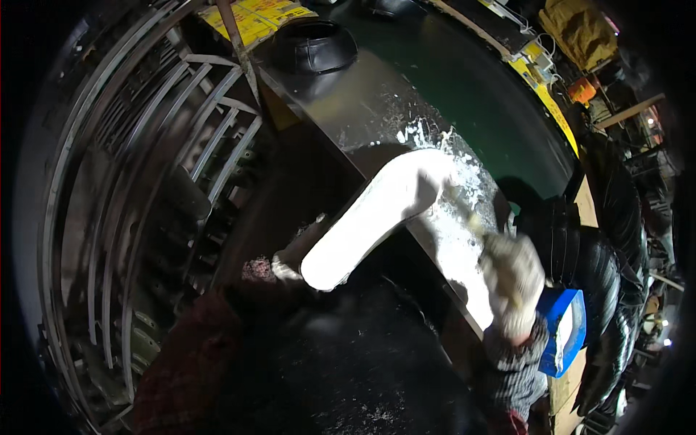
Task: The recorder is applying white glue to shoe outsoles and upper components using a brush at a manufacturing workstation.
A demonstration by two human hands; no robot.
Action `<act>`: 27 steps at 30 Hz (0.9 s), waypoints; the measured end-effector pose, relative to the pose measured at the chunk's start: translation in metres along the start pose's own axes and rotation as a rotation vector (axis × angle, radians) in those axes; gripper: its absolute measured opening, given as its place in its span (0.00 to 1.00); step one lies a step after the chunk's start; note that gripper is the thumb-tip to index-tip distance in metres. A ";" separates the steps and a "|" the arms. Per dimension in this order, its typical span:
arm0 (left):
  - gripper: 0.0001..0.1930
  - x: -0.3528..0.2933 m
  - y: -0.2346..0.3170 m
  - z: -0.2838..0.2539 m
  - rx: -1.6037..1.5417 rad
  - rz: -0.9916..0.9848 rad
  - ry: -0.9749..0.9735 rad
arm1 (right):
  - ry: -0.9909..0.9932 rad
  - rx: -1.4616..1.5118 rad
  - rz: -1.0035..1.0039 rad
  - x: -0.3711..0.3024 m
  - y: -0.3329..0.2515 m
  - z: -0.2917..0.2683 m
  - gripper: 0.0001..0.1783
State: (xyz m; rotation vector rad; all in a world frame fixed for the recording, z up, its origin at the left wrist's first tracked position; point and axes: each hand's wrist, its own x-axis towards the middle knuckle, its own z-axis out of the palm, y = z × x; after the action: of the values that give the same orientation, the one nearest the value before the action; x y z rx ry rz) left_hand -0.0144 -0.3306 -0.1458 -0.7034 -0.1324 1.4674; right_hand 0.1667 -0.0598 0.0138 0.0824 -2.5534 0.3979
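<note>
A long, rounded piece with a bright white surface [370, 214] reaches from the table over its near edge toward me. My left hand [286, 270], in a pale glove, grips its near end from the left side; most of the fingers are hidden by the piece. My right hand [513, 272], in a knitted work glove and blurred by motion, is closed round a thin brush [473, 222]. The brush's tip points at the far, wide end of the piece, where shadow and blur hide its bristles. Beside my right wrist stands a blue container [576, 330] with white stuff inside.
White smears cover part of the dark table [362, 101]. A black rounded item [313, 47] sits at its far end. Left of me is a metal rack [156, 130]. Stacked black glossy pieces [602, 275] line the right, with a yellow strip [547, 109] beyond the green surface [471, 87].
</note>
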 end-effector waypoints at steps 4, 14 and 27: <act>0.43 0.008 0.016 -0.017 -0.035 0.010 -0.018 | -0.218 -0.179 -0.059 0.016 -0.011 0.018 0.09; 0.27 -0.010 -0.028 0.066 1.008 0.604 0.266 | -0.268 0.061 -0.332 0.052 -0.039 0.020 0.21; 0.16 0.028 0.080 0.239 1.748 1.412 0.097 | 0.072 0.487 0.744 -0.030 -0.013 0.011 0.11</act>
State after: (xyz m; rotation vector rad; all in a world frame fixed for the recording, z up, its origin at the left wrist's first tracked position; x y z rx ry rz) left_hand -0.1966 -0.2244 -0.0058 0.8226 1.8362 2.0130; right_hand 0.1883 -0.0763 -0.0068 -0.7040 -2.2770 1.2636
